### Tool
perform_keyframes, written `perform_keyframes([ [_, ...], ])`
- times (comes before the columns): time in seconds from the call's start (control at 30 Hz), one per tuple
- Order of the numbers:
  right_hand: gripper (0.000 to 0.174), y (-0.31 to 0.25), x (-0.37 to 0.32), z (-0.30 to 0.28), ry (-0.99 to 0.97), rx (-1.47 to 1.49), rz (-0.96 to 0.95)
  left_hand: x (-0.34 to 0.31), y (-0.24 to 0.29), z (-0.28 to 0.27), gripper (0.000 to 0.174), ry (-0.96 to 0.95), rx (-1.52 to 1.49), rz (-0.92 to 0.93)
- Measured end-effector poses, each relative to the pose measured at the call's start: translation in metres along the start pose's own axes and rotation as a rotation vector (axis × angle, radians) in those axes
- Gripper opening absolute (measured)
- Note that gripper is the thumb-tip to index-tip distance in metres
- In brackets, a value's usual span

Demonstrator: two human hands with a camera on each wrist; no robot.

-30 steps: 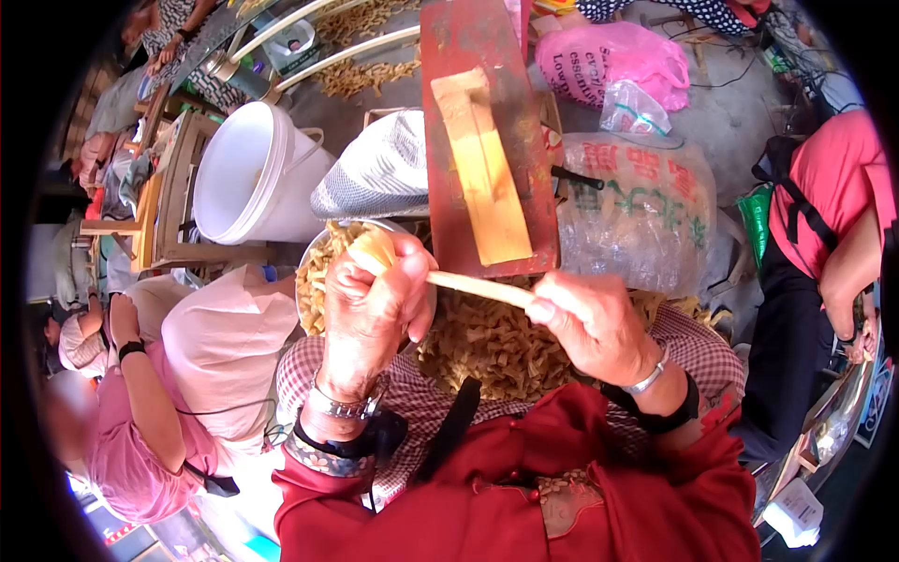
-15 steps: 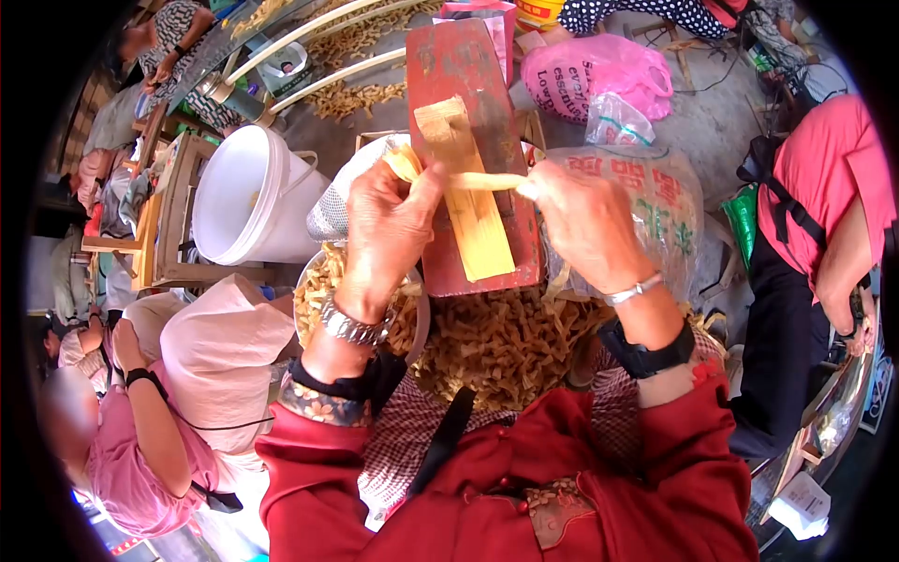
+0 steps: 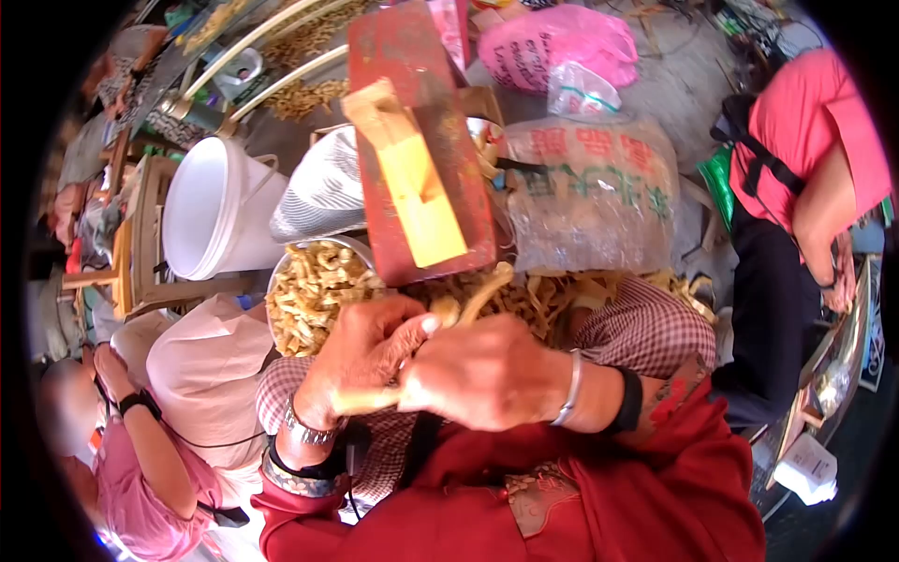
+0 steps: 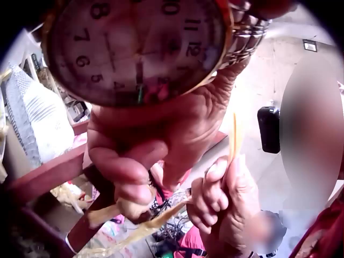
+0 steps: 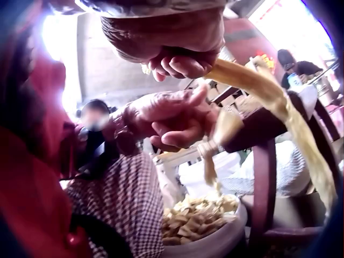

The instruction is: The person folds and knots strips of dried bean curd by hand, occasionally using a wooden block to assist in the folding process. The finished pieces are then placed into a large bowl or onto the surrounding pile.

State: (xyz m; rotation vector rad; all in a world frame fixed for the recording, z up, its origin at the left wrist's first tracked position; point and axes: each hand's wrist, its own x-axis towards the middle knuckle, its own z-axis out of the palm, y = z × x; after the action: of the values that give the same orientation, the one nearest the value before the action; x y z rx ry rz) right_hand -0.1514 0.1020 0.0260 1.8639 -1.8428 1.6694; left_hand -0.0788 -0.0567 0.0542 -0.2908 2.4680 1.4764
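Observation:
In the head view my two hands are close together over the lap. My left hand point(image 3: 370, 342) holds a short, knotted pale-yellow strip point(image 5: 209, 156) at its fingertips, near the bucket of knotted pieces point(image 5: 244, 217). My right hand point(image 3: 482, 375) grips a long, flat, soft yellow strip point(image 5: 269, 97) in curled fingers, and one end point(image 3: 365, 401) sticks out past the fist toward the left wrist. Its longer part hangs down in the right wrist view. A stack of flat yellow strips point(image 3: 412, 183) lies on the red wooden board point(image 3: 384, 248) ahead.
Many knotted pieces point(image 3: 323, 290) fill the bucket left of the board, and more lie beneath its near end. Further left stands a white bucket point(image 3: 201, 211). A clear printed sack point(image 3: 590, 211) is on the right, with a pink bag point(image 3: 552, 51) behind. People sit on both sides.
Half a second ago both hands stretched one strip between them above the board. They have come down toward the lap and together; the left now has the knotted piece, the right a long strip.

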Motion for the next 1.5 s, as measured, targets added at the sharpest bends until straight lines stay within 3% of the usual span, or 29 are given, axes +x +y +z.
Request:
perform_keyframes([
  [0.03, 0.013, -0.006, -0.006, 0.008, -0.035, 0.034, -0.010, -0.001, 0.001, 0.005, 0.037, -0.066, -0.008, -0.012],
  [0.1, 0.016, -0.015, -0.016, 0.025, -0.056, 0.131, -0.021, 0.002, -0.018, 0.021, 0.053, -0.226, -0.236, -0.272],
  [0.27, 0.017, -0.028, -0.034, 0.044, -0.127, 0.237, -0.008, 0.017, -0.019, 0.046, 0.039, -0.260, -0.857, -0.624],
  [0.33, 0.020, -0.031, -0.037, 0.038, -0.207, 0.291, 0.104, 0.020, -0.018, 0.046, 0.036, -0.210, -0.876, -0.599],
  [0.47, 0.022, -0.031, -0.036, 0.029, -0.149, 0.297, 0.239, 0.018, -0.021, 0.042, 0.022, -0.201, -0.880, -0.543],
  [0.57, 0.016, -0.023, -0.036, 0.027, 0.142, 0.234, 0.332, 0.017, -0.016, 0.042, 0.012, -0.198, -0.722, -0.500],
  [0.63, 0.009, -0.016, -0.035, 0.022, 0.204, 0.232, 0.443, 0.018, -0.035, 0.038, 0.012, -0.197, -0.501, -0.164],
  [0.7, 0.007, -0.003, -0.029, 0.016, 0.297, 0.143, 0.372, 0.011, -0.021, 0.027, 0.010, -0.125, -0.184, -0.051],
  [0.77, 0.013, 0.008, -0.032, 0.010, 0.226, 0.006, 0.478, 0.008, -0.030, 0.032, 0.011, -0.114, -0.396, -0.129],
  [0.8, 0.014, 0.012, -0.033, 0.016, 0.325, 0.056, 0.537, 0.009, -0.025, 0.031, 0.012, -0.157, -0.419, -0.160],
  [0.83, 0.011, 0.013, -0.035, 0.012, 0.241, 0.104, 0.656, 0.009, -0.023, 0.030, 0.012, -0.132, -0.367, -0.118],
  [0.93, 0.009, 0.012, -0.034, 0.019, 0.282, 0.252, 0.836, 0.009, -0.018, 0.022, 0.013, -0.057, -0.088, 0.055],
  [1.0, 0.012, 0.009, -0.029, 0.015, 0.304, 0.347, 0.950, 0.006, -0.014, 0.020, 0.016, 0.132, 0.098, 0.200],
  [1.1, 0.015, 0.010, -0.029, 0.012, 0.123, 0.367, 0.949, 0.006, -0.008, 0.017, 0.020, 0.301, 0.311, 0.398],
  [1.13, 0.018, 0.011, -0.028, 0.010, 0.127, 0.557, 1.025, 0.006, -0.004, 0.019, 0.017, 0.328, 0.339, 0.427],
  [1.23, 0.025, 0.022, -0.031, 0.011, 0.138, 0.719, 0.900, 0.007, -0.003, 0.018, 0.015, 0.309, 0.364, 0.473],
  [1.33, 0.028, 0.026, -0.030, 0.004, 0.078, 0.641, 0.834, 0.009, -0.009, 0.014, 0.020, 0.218, 0.291, 0.510],
  [1.43, 0.033, 0.020, -0.021, -0.007, -0.022, 0.427, 0.794, 0.001, -0.009, 0.018, 0.020, 0.223, -0.025, 0.203],
  [1.5, 0.033, 0.019, -0.019, -0.013, -0.107, 0.266, 0.741, 0.005, -0.013, 0.020, 0.018, 0.264, -0.029, 0.320],
])
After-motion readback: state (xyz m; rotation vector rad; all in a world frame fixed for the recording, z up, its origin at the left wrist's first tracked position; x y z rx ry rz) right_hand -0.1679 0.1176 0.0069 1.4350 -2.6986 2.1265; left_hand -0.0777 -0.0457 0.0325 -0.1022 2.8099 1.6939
